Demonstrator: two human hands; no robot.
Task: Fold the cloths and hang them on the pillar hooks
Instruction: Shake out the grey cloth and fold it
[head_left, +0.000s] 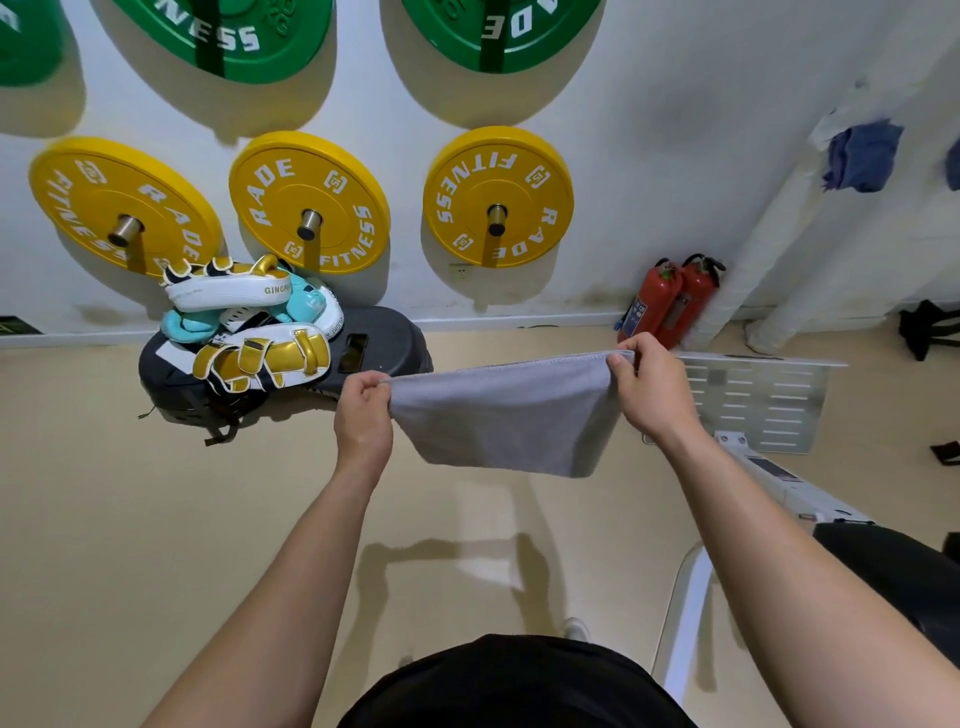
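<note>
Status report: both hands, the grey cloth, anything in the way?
Left hand and right hand each pinch a top corner. Grey cloth hangs taut between them, not yet hung. White slotted plate lies toward the pillar; blue cloth already there.

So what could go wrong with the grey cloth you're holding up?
The left hand and right hand each pinch only a top corner of the grey cloth, so one corner might slip and it could drop to the floor. Its bottom edge hangs slanted, so the fold may come out crooked.
</note>
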